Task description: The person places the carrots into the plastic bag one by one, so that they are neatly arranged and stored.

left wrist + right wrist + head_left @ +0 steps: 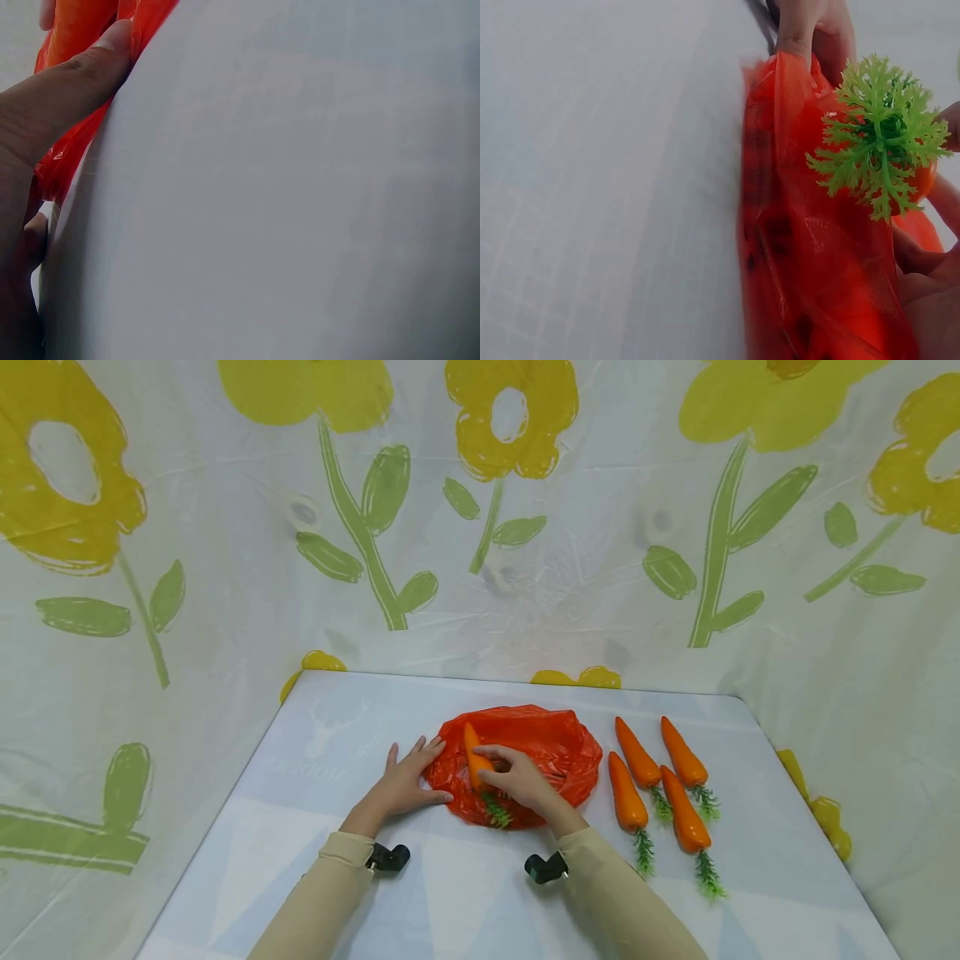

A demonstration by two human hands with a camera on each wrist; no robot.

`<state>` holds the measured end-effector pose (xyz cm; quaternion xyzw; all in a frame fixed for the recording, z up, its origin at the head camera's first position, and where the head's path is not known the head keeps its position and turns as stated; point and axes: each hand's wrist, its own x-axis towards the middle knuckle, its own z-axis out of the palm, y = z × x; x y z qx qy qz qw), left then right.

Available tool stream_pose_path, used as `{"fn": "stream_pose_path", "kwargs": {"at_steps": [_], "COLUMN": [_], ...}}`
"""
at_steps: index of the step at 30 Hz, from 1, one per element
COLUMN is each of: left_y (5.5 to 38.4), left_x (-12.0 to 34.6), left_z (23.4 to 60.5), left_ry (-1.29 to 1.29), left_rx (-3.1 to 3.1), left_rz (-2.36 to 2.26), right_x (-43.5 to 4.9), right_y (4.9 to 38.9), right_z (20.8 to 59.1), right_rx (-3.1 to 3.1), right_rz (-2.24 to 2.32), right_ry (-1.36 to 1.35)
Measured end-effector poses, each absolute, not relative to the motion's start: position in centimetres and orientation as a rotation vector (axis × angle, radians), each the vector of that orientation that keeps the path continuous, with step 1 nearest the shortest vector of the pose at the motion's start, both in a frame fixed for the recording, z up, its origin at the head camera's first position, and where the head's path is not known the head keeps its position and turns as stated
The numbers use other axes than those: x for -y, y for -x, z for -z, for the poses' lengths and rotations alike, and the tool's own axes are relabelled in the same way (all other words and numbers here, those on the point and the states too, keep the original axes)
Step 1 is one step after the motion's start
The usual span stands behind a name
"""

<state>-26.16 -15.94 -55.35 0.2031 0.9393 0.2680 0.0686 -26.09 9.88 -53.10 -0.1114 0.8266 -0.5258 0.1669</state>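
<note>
A red plastic bag lies spread on the table with its mouth open. My right hand pinches an orange carrot between thumb and fingers, over the left part of the bag. The carrot's tip points away from me and its green leafy top toward me. My left hand rests at the bag's left edge, fingers spread, with the thumb lying along the red plastic in the left wrist view.
Several more carrots with leafy tops lie right of the bag, one nearest to it and another closer to me. The pale table ends at a flower-print curtain behind and at both sides.
</note>
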Motion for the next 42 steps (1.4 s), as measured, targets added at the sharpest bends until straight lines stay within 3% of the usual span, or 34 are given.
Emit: {"fn": "stream_pose_path", "kwargs": {"at_steps": [42], "left_y": [26.2], "left_x": [16.0], "left_z": [55.6], "left_ry": [-0.603], "left_rx": [-2.832], "left_rz": [-0.809], "right_x": [-7.0], "right_y": [25.8], "right_z": [53.7], "right_rx": [-2.488], "right_rz": [1.362], "right_ry": [0.358]}}
